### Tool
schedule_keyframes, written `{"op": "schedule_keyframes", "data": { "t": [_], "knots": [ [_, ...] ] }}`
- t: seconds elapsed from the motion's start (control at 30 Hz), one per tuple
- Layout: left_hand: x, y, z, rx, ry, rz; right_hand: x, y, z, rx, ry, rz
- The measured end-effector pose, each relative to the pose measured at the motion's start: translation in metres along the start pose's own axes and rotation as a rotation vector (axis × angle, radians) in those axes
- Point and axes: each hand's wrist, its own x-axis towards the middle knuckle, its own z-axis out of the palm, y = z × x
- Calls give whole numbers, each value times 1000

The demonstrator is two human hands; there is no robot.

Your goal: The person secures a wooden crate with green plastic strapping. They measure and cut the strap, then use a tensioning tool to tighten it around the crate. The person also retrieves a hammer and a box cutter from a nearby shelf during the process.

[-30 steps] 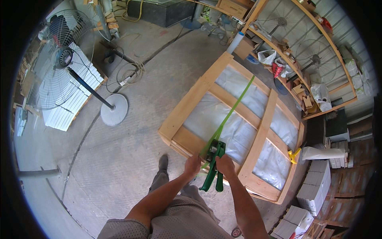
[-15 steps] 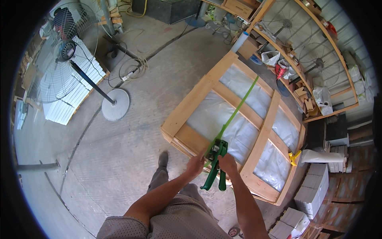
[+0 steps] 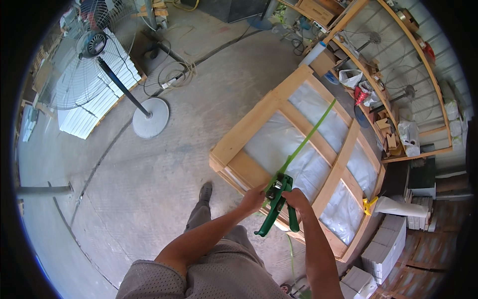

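Fingertips of the left hand (image 3: 254, 198) are indistinct, hold unclear; the right hand (image 3: 298, 199) grips the green tool (image 3: 275, 206).

The grey, faintly ridged concrete floor (image 3: 149, 199) carries a large rectangular crate of pale wooden boards (image 3: 341, 162). Also directly on it rest a round light-grey fan base (image 3: 149, 127), a loosely coiled beige cable (image 3: 191, 75) and, near the crate, the person's dark grey shoe (image 3: 205, 191).

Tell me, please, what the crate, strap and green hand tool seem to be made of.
Crate: matte, seemingly bare wood, from its tan boards. Strap: probably smooth plastic, a flat green band. Hand tool: likely painted metal, judging by silvery parts; handles could be plastic.
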Motion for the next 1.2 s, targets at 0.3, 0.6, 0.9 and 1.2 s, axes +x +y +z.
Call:
{"op": "schedule_keyframes", "data": {
  "t": [0.3,0.6,0.9,1.2],
  "knots": [
    [-2,6,-4,68,-38,-71,0,-3,-30,141,-207,-154],
    [0,-7,5,142,11,-43,7,5,-16,225,-179,-77],
    [-1,-4,4,44,18,-46,-17,-4,14,-277,186,-191],
    [2,1,6,8,5,-61,6,-16,-27,209,-152,54]
  ]
}}
